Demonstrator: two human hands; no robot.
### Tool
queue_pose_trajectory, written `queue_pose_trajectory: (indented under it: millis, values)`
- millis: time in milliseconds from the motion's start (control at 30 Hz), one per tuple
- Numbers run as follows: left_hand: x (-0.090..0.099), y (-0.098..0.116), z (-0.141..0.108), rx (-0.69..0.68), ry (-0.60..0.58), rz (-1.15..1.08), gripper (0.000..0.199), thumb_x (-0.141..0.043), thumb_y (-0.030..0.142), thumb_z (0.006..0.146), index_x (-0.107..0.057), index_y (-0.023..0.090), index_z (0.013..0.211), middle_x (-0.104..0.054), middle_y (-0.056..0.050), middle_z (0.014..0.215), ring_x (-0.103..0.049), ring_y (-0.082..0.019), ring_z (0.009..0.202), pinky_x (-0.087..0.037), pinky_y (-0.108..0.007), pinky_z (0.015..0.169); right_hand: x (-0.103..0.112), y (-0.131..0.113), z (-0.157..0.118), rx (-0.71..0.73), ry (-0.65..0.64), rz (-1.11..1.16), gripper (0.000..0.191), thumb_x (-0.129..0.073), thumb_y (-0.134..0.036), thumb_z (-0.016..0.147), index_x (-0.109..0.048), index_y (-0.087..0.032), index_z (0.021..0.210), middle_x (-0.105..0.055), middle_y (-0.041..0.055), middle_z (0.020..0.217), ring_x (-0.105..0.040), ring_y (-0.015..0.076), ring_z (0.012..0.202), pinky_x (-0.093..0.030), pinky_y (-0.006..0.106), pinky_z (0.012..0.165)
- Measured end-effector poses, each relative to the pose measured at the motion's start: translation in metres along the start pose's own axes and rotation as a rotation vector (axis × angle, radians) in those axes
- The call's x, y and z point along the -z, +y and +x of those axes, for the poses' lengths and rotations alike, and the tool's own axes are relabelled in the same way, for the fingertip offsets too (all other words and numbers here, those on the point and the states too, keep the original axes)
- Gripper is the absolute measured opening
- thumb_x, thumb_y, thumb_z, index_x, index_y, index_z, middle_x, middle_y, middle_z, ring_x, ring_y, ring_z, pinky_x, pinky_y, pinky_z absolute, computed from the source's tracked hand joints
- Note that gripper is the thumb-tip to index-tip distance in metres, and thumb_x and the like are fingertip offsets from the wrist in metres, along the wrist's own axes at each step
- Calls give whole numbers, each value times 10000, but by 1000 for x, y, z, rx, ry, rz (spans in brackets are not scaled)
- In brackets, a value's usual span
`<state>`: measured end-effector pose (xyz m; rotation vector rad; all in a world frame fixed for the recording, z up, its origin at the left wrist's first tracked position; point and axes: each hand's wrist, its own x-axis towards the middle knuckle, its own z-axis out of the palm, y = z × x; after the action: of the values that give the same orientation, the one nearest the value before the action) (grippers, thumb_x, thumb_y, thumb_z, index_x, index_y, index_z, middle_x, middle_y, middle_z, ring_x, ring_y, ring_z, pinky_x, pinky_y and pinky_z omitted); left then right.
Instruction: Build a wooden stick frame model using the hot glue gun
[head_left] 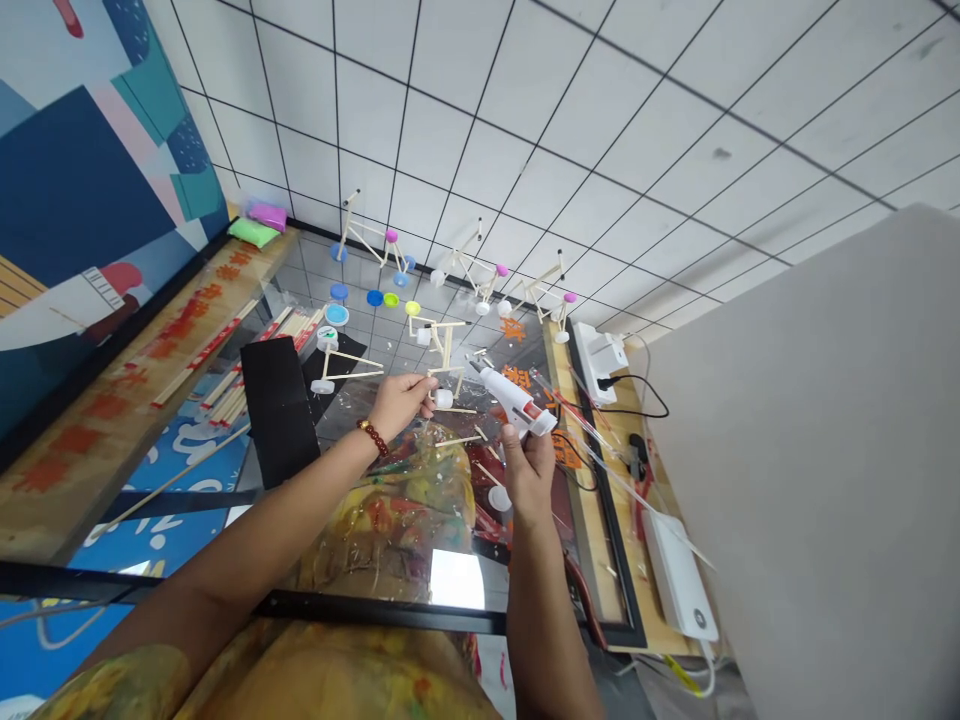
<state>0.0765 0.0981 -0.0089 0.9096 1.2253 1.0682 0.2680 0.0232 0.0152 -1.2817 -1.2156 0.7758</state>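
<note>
My right hand (530, 468) is closed around the handle of a white hot glue gun (516, 396), whose nozzle points up and left. Pinched in the fingers of my left hand (402, 402) is part of a small wooden stick frame (447, 350). A white bottle cap (443, 399) sits on this frame just beside my left fingertips, and a second cap (424, 337) is farther up it. The nozzle is close to the frame, apparently not touching it. To the left lies another stick piece (352, 365) with white caps at its end.
Several finished-looking stick models (469, 262) with caps and pink balls stand along the back. Loose blue caps (374, 298) lie before them. A black sheet (280, 410) and bundled sticks (225, 395) are at left. A power strip (598, 352), cables and a white box (679, 575) line the right.
</note>
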Motion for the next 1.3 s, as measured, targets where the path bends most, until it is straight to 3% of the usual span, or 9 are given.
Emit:
queue_pose_trajectory:
  millis: [100, 200, 333, 433, 567, 767, 1033, 1300]
  values:
    - [-2, -2, 1, -6, 45, -20, 184, -655, 229, 881, -732, 123, 752, -642, -3, 515, -591, -94, 415, -456, -185, 476, -1, -1, -1, -3, 2, -2, 425, -667, -438, 872, -590, -191, 1209, -764, 97, 1104, -717, 254, 1012, -552, 434, 901]
    - [-5, -7, 2, -15, 97, -30, 41, -736, 175, 793, -747, 137, 783, -678, 1, 563, -641, -116, 489, -498, -201, 533, 0, 0, -2, -13, 5, 4, 433, -669, -440, 870, -588, -185, 1210, -765, 101, 1102, -720, 249, 990, -557, 429, 891]
    - [-7, -9, 1, -11, 167, -30, 87, -707, 70, 755, -746, 148, 759, -728, -9, 667, -703, -135, 616, -549, -223, 647, 2, 4, -3, -17, -7, -16, 436, -660, -450, 879, -592, -192, 1225, -764, 96, 1112, -718, 248, 1012, -549, 435, 919]
    - [-9, -6, -1, -24, 200, -19, 118, -664, 81, 784, -721, 142, 701, -713, -12, 652, -681, -124, 584, -533, -217, 621, 2, 6, -3, 0, -33, -27, 403, -659, -437, 893, -608, -197, 1214, -758, 95, 1134, -707, 248, 1059, -527, 439, 963]
    - [-9, -3, -5, -81, 254, 25, 81, -664, 171, 810, -741, 149, 824, -649, 25, 575, -559, -97, 464, -443, -200, 511, 1, 8, -4, 19, -26, -2, 400, -658, -433, 897, -603, -202, 1218, -758, 94, 1128, -711, 248, 1038, -538, 426, 927]
    - [-8, -3, -9, -129, 201, 148, 166, -634, 269, 850, -743, 157, 906, -584, 42, 495, -477, -93, 420, -361, -191, 458, 1, 5, -4, 27, -45, -66, 376, -627, -445, 920, -626, -198, 1203, -759, 94, 1120, -702, 239, 1019, -519, 404, 923]
    - [-9, -6, -6, -127, 137, 64, 177, -635, 268, 846, -732, 146, 931, -626, 19, 535, -491, -95, 405, -378, -198, 439, -1, 4, -5, 5, -78, -23, 369, -636, -425, 926, -620, -189, 1208, -751, 93, 1141, -690, 239, 1081, -492, 421, 1000]
    - [-7, -7, -6, -76, 131, 48, 124, -674, 229, 834, -741, 149, 900, -622, 27, 521, -511, -92, 397, -383, -193, 438, 1, 16, -7, 71, -62, -200, 354, -614, -433, 931, -630, -185, 1183, -744, 87, 1062, -682, 224, 949, -512, 392, 891]
